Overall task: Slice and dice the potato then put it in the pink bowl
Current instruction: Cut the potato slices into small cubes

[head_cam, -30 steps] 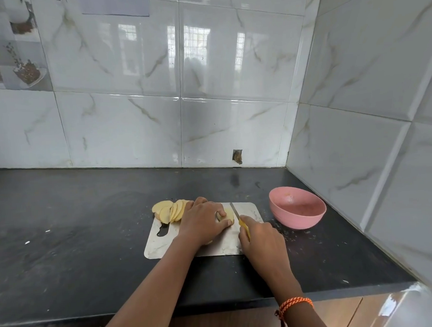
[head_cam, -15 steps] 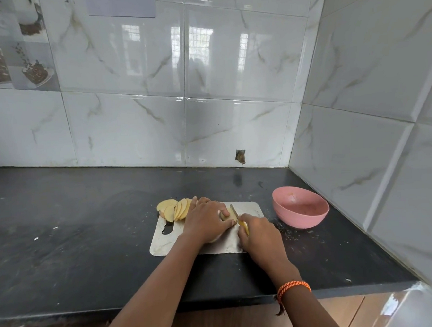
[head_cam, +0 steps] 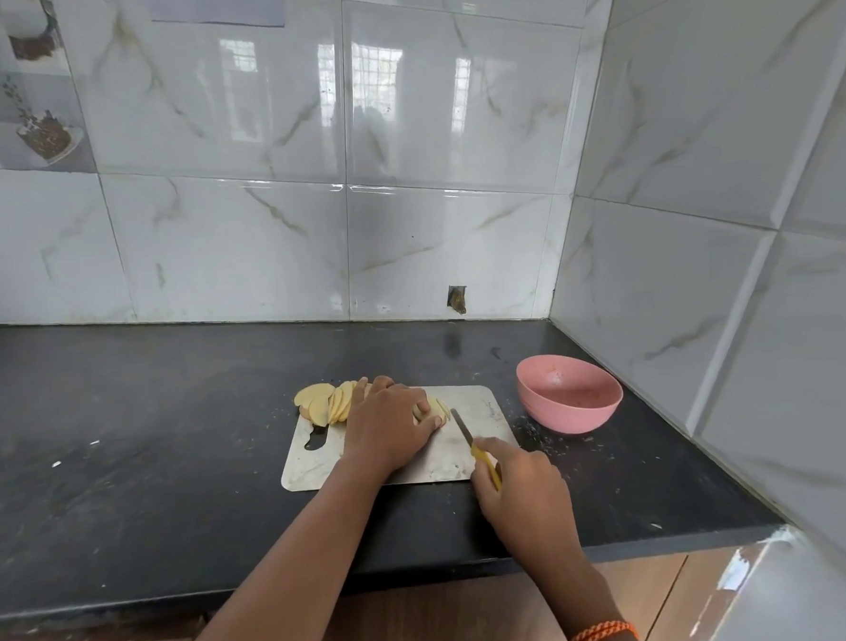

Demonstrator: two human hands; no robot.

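Counter (head_cam: 121,438): dark, carries all.
Cutting board (head_cam: 481,416): landmark, mid-counter.
Pink bowl (head_cam: 569,400): right of board, apart from it, looks empty.
Left hand (head_cam: 388,426): on board's centre, fingers curled over potato (head_cam: 436,411), pinning it.
Right hand (head_cam: 520,483): at board's near right corner, gripping knife (head_cam: 465,429) by yellow handle; blade points away toward potato, just right of it, not touching.
Slices (head_cam: 327,403): fanned at board's far left corner.
Judgement: next cut needs blade moved left onto potato's exposed right end; right hand nearer bowl.
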